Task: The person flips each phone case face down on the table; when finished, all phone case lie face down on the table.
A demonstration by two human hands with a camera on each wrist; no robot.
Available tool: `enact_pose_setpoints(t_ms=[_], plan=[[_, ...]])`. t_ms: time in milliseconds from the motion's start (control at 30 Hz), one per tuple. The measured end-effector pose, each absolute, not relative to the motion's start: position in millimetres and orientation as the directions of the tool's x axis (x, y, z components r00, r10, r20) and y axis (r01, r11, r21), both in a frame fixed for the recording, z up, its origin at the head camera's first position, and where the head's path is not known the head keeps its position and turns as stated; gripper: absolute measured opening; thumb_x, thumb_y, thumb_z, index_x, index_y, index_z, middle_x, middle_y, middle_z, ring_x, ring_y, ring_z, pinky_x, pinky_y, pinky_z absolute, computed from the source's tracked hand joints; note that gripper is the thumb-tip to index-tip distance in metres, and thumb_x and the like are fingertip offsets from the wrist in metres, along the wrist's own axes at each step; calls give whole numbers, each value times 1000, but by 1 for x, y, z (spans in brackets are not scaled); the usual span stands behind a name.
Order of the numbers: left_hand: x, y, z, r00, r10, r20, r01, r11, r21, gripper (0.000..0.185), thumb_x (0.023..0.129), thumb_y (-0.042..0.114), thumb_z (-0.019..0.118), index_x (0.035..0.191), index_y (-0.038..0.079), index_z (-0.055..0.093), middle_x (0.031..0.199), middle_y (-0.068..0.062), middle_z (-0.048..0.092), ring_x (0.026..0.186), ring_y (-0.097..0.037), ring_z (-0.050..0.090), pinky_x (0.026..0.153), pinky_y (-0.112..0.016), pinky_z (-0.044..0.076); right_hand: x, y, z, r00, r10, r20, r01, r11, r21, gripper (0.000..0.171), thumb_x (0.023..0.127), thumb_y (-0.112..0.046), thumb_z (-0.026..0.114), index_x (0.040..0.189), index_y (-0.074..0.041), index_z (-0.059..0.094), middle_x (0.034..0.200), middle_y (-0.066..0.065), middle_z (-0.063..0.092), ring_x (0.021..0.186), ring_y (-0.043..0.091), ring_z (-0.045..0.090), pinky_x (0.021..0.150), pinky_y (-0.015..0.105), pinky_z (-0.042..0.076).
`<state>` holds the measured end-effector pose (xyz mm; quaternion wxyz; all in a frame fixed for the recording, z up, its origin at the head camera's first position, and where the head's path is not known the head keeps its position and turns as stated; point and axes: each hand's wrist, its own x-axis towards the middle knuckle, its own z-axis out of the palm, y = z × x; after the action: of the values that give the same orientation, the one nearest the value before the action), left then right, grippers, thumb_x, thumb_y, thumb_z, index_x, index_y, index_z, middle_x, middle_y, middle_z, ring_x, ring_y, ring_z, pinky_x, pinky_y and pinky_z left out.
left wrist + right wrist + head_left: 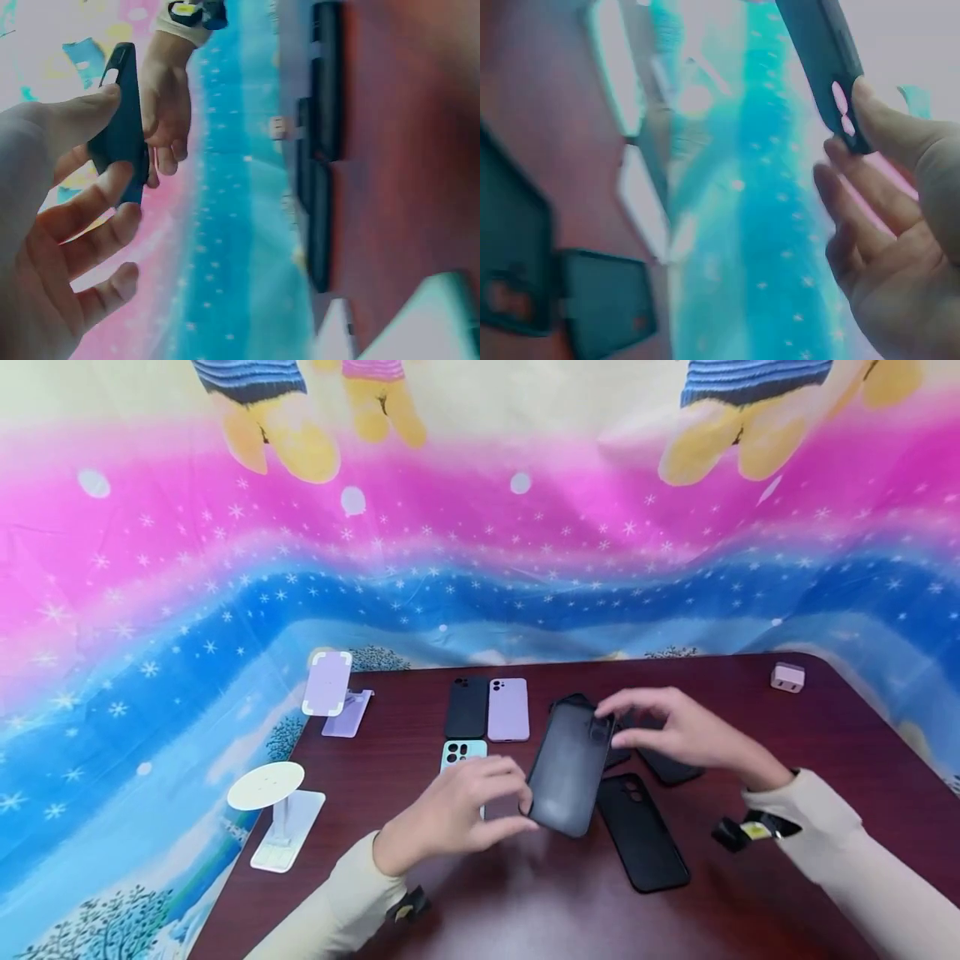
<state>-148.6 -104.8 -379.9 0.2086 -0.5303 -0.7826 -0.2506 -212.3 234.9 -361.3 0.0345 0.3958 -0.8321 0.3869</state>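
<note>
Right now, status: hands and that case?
Left hand and right hand both grip black phone case, lifted off table. Other black case lies beneath.

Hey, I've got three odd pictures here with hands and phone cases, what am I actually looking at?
No machine: a person wears three cameras. The wide picture comes from the head, the other two from the wrists. The left hand and right hand hold a dark case above a brown table; the wrist views show each grip close up. On the table lie a black case, a lilac case, a teal case, more dark cases, two white stands and a small charger.
</note>
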Motion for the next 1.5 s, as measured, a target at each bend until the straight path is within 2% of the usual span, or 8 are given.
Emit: enact_pose_setpoints(t_ms=[67, 200, 333, 567, 733, 1100, 1367, 1500], plan=[[-154, -99, -372, -366, 697, 616, 930, 302, 211, 21, 85, 31, 85, 91, 21, 68, 88, 11, 63, 80, 1, 58, 77, -16, 48, -225, 237, -352, -696, -624, 355, -649, 337, -682, 38, 94, -4, 72, 131, -15, 67, 109, -2, 73, 90, 6, 66, 73, 26, 53], [-160, -86, -365, -407, 635, 657, 913, 290, 286, 21, 86, 29, 85, 93, 20, 68, 90, 10, 64, 84, -1, 58, 81, -19, 49, -248, 239, -340, -690, -635, 348, -570, 180, -802, 43, 99, 3, 62, 141, -2, 57, 113, -3, 73, 102, 7, 68, 82, 23, 57], [-166, -75, -366, -464, 567, 681, 885, 275, 375, 18, 88, 25, 83, 94, 18, 67, 93, 7, 65, 85, -4, 61, 81, -21, 53, -267, 242, -341, -685, -642, 344, -486, 52, -872, 46, 102, 5, 56, 147, -2, 52, 125, -7, 72, 114, 6, 69, 94, 23, 57], [-175, -70, -368, -540, 521, 661, 834, 227, 503, 14, 90, 19, 81, 93, 17, 67, 93, 3, 65, 83, -13, 65, 78, -21, 56, -283, 247, -350, -707, -635, 311, -441, 53, -896, 47, 103, 1, 56, 149, -1, 49, 126, -8, 72, 114, 6, 70, 94, 25, 57], [-177, -71, -367, -550, 538, 638, 827, 246, 505, 14, 90, 22, 81, 92, 18, 67, 92, 4, 65, 81, -10, 63, 77, -19, 54, -286, 248, -352, -717, -636, 286, -433, 84, -897, 47, 103, -3, 57, 150, -4, 50, 126, -8, 72, 115, 6, 69, 94, 24, 57], [-181, -72, -367, -568, 561, 603, 812, 258, 524, 14, 90, 24, 81, 91, 19, 67, 91, 5, 64, 80, -10, 61, 72, -30, 57, -288, 247, -351, -724, -642, 255, -414, 108, -904, 48, 103, -4, 58, 151, -1, 48, 127, -10, 72, 118, 6, 68, 95, 25, 56], [-183, -65, -366, -538, 525, 660, 837, 237, 493, 16, 90, 21, 81, 91, 18, 66, 94, 4, 64, 83, -12, 61, 75, -25, 55, -289, 244, -363, -648, -687, 329, -319, -147, -936, 60, 100, 9, 55, 156, -12, 43, 135, -3, 68, 121, 10, 67, 95, 28, 58], [-182, -60, -367, -538, 527, 658, 835, 231, 499, 15, 90, 21, 80, 90, 18, 66, 94, 5, 64, 82, -7, 58, 74, -20, 52, -285, 232, -376, -676, -643, 360, -241, -269, -933, 56, 101, 7, 56, 152, -15, 46, 132, -2, 69, 119, 11, 69, 91, 29, 59]])
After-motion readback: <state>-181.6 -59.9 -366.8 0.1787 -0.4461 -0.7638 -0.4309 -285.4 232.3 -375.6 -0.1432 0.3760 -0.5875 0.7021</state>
